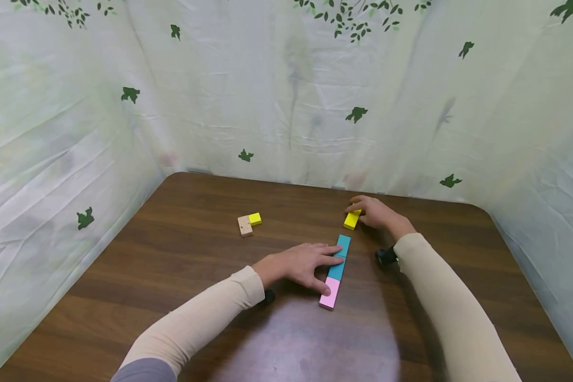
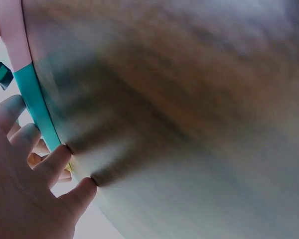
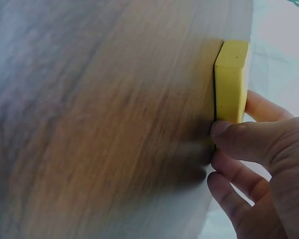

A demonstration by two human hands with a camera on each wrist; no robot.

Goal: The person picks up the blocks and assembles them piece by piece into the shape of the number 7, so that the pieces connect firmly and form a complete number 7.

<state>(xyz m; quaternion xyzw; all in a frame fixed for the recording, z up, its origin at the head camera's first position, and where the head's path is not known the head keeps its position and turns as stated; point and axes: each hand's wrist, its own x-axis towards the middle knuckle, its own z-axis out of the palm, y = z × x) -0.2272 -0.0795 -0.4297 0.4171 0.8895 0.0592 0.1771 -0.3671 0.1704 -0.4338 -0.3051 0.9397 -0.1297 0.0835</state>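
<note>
Two turquoise blocks (image 1: 345, 243) and a pink block (image 1: 330, 298) lie end to end in a slanting row on the table. My left hand (image 1: 302, 264) rests on this row from the left, fingers spread and fairly straight over the turquoise part, thumb on the pink block. Beyond the row's far end, my right hand (image 1: 376, 213) pinches a yellow block (image 1: 351, 220) between thumb and fingers. In the right wrist view that yellow block (image 3: 230, 87) lies flat against the table, its near end sticking out past the thumb. A gap separates it from the turquoise end.
Left of the row, a plain wooden block (image 1: 245, 226) touches a smaller yellow block (image 1: 255, 218). The dark brown wooden table (image 1: 210, 196) has rounded far corners. A pale curtain (image 1: 248, 95) with leaf and bird prints hangs around it.
</note>
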